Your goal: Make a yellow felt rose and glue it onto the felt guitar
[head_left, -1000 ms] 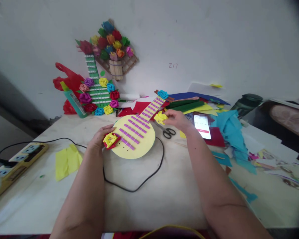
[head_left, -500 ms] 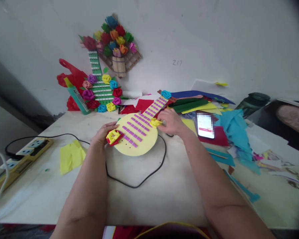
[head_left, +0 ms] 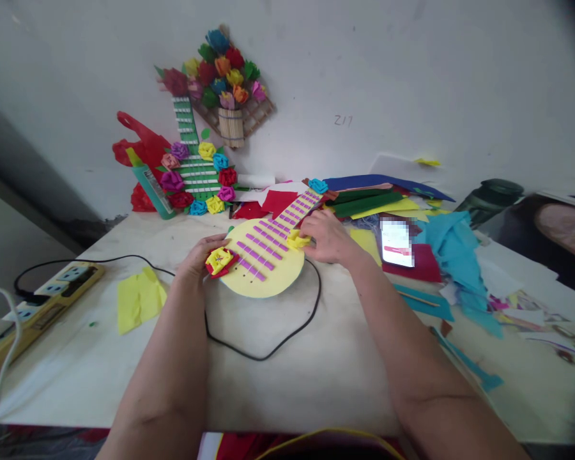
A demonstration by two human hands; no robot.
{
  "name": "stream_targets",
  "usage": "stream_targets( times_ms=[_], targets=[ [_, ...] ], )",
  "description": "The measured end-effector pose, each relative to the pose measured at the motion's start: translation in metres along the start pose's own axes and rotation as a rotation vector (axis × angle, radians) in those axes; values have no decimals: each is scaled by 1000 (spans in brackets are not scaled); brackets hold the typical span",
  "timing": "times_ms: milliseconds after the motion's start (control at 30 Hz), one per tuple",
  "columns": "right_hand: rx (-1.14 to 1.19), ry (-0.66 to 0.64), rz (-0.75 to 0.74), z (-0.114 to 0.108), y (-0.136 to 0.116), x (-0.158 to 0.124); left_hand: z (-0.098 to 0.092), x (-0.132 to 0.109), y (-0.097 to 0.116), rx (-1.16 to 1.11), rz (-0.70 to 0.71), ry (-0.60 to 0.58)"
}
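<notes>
A yellow paper guitar (head_left: 268,271) with purple strips lies on the table, its neck running up to a blue paper flower (head_left: 318,186). My left hand (head_left: 199,259) rests at the left rim of the round body, fingers pressed on a yellow and red paper flower (head_left: 220,260). My right hand (head_left: 326,235) is at the right rim and pinches a yellow paper flower (head_left: 298,240) against the body.
A black cable (head_left: 263,338) loops below the guitar. A power strip (head_left: 43,303) and yellow paper (head_left: 138,299) lie at left. A phone (head_left: 397,243), felt sheets (head_left: 378,198) and blue scraps (head_left: 453,255) crowd the right. A green flower guitar (head_left: 191,172) leans on the wall.
My right hand has carried the yellow flower from beside the guitar's neck down onto the right rim of the body. The scissors it exposed before are now hidden under it. My left hand stays put.
</notes>
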State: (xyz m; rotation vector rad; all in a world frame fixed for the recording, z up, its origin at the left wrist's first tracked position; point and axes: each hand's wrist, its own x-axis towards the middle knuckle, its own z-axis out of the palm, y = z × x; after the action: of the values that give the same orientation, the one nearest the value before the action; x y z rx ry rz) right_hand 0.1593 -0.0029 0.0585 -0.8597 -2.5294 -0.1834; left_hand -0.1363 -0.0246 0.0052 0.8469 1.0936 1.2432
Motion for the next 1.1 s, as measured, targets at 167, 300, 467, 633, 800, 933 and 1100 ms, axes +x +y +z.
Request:
stream_targets(
  times_ms=[167,300,467,633,800,933,1100],
  targets=[
    [-16,-51,-17,0,0,1,0,0,0,-10,10,14],
    [-24,-82,-16,-2,-3,0,1,0,1,-12,9,23],
    [12,-83,18,-4,-4,1,1,0,1,-19,7,29],
    [81,33,144,3,0,3,0,-1,1,-10,10,8],
    [201,134,253,10,7,2,-1,1,0,-5,13,44],
    [269,179,438,8,9,2,0,1,1,-7,9,28],
    [406,120,730,1,13,1,-2,1,1,-28,22,-1]
  ],
)
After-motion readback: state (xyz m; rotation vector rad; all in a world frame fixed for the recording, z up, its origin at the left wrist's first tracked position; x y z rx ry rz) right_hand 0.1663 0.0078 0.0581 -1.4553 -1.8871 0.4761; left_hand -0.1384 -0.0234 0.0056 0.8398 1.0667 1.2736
